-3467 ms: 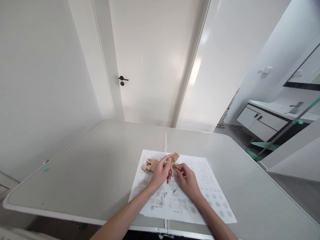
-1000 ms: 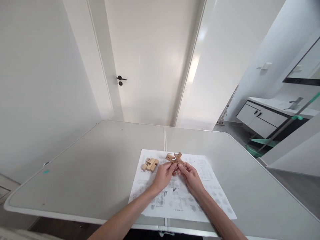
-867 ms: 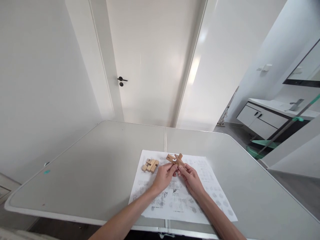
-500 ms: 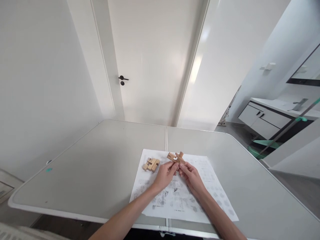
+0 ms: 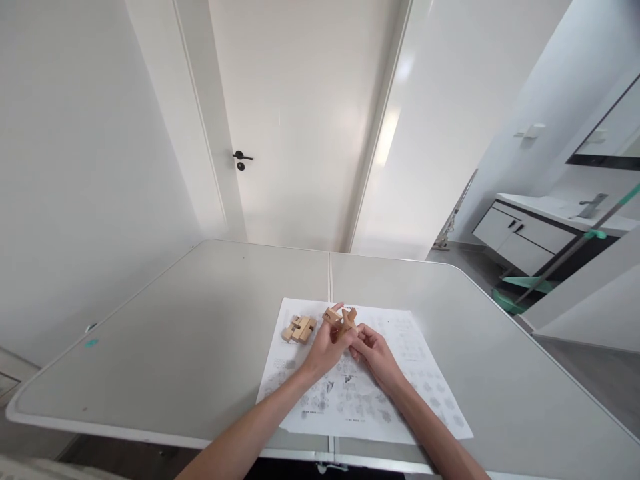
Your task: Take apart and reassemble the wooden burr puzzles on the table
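Note:
My left hand (image 5: 327, 348) is closed around several joined wooden puzzle pieces (image 5: 347, 319), notched bars that cross each other above the paper. One bar, at the left of the joined pieces, bears a dark mark. My right hand (image 5: 373, 350) meets the left at the lower right of these pieces, its fingers pinched against them; the fingertips are partly hidden. Left of my hands, more notched wooden pieces (image 5: 300, 329) lie close together on the printed sheet (image 5: 367, 420).
The sheet, with grey printed diagrams, lies across the seam of a light grey folding table (image 5: 210, 333). Beyond the table's far edge stands a white door (image 5: 300, 133) with a black handle (image 5: 241, 157). A washbasin cabinet (image 5: 520, 230) is at the right.
The joined puzzle pieces have been turned and shifted slightly left. My left hand now wraps further around them, with a finger behind. The view has shifted a little.

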The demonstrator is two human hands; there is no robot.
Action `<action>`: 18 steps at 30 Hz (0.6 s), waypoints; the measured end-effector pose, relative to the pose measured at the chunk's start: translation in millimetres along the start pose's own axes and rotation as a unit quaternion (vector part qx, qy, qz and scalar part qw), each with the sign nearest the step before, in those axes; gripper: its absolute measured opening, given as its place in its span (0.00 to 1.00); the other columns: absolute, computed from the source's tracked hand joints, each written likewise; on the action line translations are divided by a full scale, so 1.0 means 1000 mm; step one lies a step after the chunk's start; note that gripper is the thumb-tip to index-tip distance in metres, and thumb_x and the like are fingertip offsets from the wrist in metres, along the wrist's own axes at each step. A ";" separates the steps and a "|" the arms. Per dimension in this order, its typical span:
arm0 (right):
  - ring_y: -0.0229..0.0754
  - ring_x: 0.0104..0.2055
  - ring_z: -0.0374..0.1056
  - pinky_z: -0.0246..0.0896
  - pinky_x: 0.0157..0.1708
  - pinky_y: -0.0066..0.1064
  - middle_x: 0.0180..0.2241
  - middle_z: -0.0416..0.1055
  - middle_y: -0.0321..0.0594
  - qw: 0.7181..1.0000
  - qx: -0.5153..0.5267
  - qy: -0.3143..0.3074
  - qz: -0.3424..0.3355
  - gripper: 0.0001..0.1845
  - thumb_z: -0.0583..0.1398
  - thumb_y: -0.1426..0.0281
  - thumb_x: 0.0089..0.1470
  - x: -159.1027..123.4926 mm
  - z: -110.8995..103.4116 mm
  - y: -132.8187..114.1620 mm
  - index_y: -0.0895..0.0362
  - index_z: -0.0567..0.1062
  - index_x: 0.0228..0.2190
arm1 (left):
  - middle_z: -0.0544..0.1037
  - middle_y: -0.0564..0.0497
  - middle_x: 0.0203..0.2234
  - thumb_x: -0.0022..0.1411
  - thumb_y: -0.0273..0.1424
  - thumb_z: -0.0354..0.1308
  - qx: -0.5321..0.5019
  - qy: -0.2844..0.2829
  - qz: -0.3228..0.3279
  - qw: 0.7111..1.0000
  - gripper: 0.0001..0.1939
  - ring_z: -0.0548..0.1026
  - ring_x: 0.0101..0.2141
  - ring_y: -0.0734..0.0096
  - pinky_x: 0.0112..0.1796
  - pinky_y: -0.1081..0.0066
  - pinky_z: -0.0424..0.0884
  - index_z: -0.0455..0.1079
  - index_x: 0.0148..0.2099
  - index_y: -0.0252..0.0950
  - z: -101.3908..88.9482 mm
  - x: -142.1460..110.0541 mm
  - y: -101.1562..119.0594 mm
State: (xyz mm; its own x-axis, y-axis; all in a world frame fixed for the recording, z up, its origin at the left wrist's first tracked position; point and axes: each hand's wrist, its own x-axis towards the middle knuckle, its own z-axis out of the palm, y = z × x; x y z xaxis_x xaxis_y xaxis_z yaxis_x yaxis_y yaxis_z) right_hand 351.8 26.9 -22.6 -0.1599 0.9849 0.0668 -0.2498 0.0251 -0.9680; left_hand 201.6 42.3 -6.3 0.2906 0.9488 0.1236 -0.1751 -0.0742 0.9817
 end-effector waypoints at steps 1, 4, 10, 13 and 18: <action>0.36 0.23 0.57 0.53 0.28 0.30 0.20 0.65 0.30 1.000 -0.004 -0.006 0.000 0.22 0.70 0.52 0.54 0.000 0.001 -0.001 0.54 0.69 0.26 | 0.77 0.50 0.35 0.64 0.43 0.64 0.012 0.001 0.001 1.000 0.35 0.77 0.35 0.66 0.39 0.65 0.75 0.60 0.68 0.40 -0.001 0.000 0.000; 0.36 0.23 0.57 0.53 0.29 0.30 0.20 0.66 0.30 1.000 -0.015 -0.019 -0.001 0.22 0.69 0.52 0.56 -0.002 0.002 -0.002 0.53 0.68 0.26 | 0.77 0.50 0.34 0.64 0.44 0.64 0.037 0.002 -0.005 0.999 0.31 0.77 0.36 0.65 0.38 0.66 0.75 0.65 0.64 0.39 -0.002 0.000 -0.001; 0.37 0.22 0.57 0.54 0.26 0.31 0.20 0.68 0.30 1.000 -0.025 -0.017 0.002 0.25 0.69 0.48 0.53 -0.002 0.002 -0.003 0.53 0.68 0.27 | 0.78 0.49 0.35 0.64 0.46 0.64 0.041 0.020 -0.016 0.999 0.31 0.77 0.37 0.64 0.38 0.66 0.75 0.66 0.64 0.39 -0.003 0.001 -0.003; 0.37 0.22 0.58 0.54 0.26 0.31 0.21 0.68 0.31 0.999 -0.032 -0.017 0.005 0.24 0.70 0.48 0.51 -0.001 0.002 -0.003 0.53 0.69 0.28 | 0.78 0.48 0.36 0.64 0.46 0.64 0.033 0.020 -0.014 0.999 0.30 0.77 0.37 0.63 0.38 0.65 0.76 0.67 0.63 0.38 -0.004 0.002 -0.005; 0.36 0.22 0.58 0.54 0.26 0.30 0.20 0.67 0.30 0.999 -0.037 -0.031 -0.008 0.22 0.70 0.50 0.53 -0.001 0.002 -0.002 0.53 0.71 0.29 | 0.77 0.47 0.36 0.63 0.46 0.64 -0.011 0.000 -0.032 0.999 0.29 0.77 0.34 0.64 0.33 0.67 0.75 0.66 0.59 0.36 -0.002 0.003 -0.007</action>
State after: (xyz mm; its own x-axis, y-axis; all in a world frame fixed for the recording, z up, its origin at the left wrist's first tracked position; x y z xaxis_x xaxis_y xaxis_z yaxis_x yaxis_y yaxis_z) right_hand 350.5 25.2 -20.2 -0.2160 0.9717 0.0952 -0.1819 0.0558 -0.9817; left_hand 201.4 46.5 -12.8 0.3015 0.9515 0.0608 -0.1760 -0.0071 0.9844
